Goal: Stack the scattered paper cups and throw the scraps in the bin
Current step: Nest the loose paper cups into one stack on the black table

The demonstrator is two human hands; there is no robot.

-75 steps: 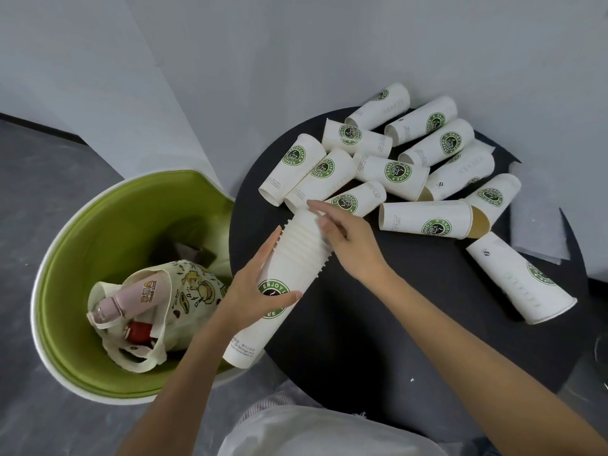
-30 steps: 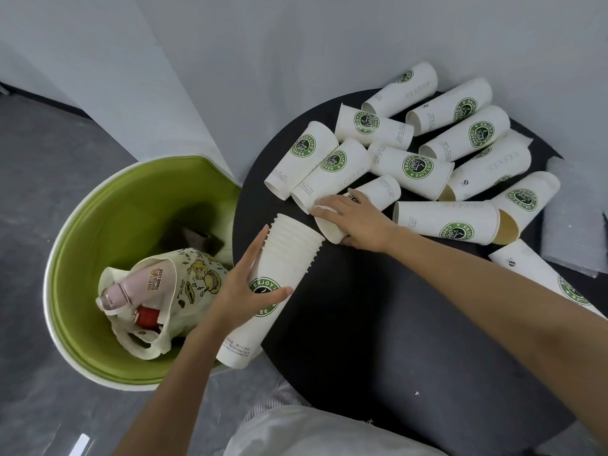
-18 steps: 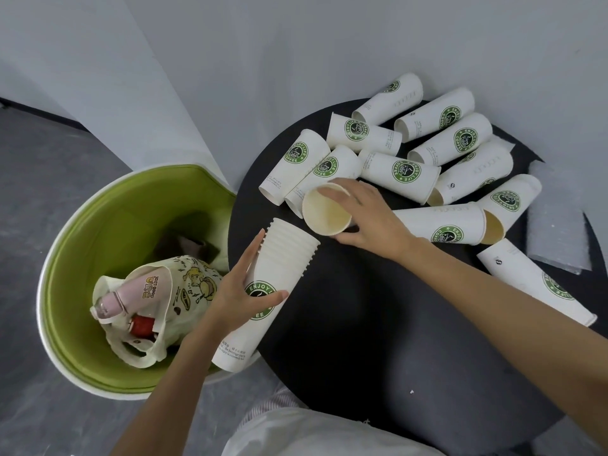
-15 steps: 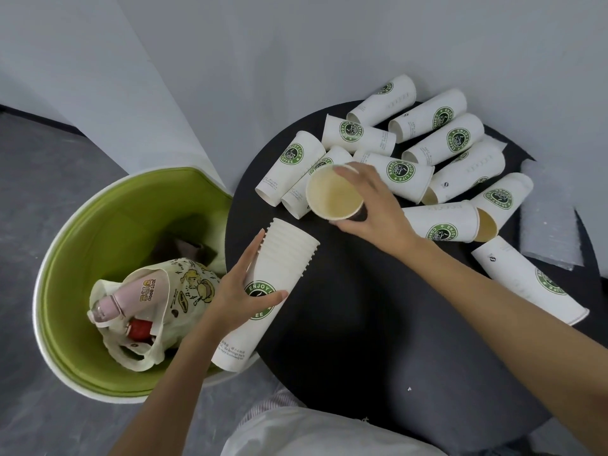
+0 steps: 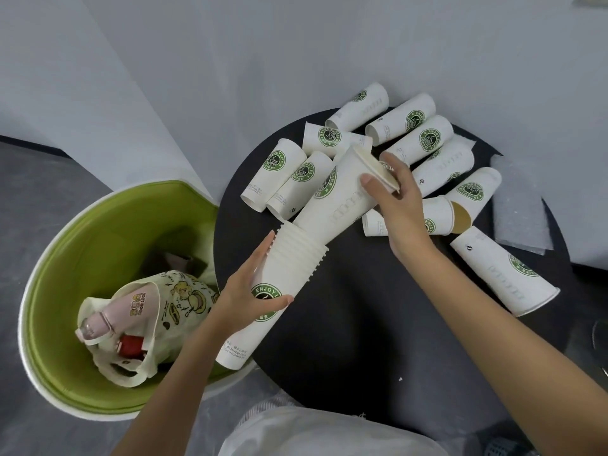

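One cup, clamped at its rim by right hand fingers, enters the stack gripped in left hand. Next: push it home. Loose cups lie beyond the fingers.

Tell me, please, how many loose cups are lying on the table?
11 cups: two at the left, five fanned along the back, one mostly hidden behind the right hand, two beside its wrist, one near the right edge. Others may be hidden.
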